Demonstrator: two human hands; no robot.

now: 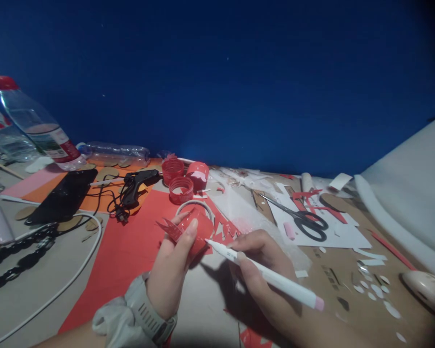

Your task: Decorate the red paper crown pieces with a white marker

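My left hand (177, 246) is closed around a rounded red paper piece (199, 226), with pointed red tips sticking out to its left. In my right hand (263, 261) is a white marker (275, 279) with a pink end, gripped like a pen. The marker's tip touches or almost touches the right side of the red piece. Just behind the red piece stands a pale ring (210, 209), partly covered by it. Red paper (130, 246) lies under and left of my left hand.
Red rings (181, 189) stand behind my hands. A black glue gun (132, 191) and its cord lie left, near a phone-like black slab (63, 195) and plastic bottles (47, 135). Black-handled scissors (311, 224) rest on white paper at right. Paper scraps (377, 290) and a computer mouse (426, 290) lie farther right.
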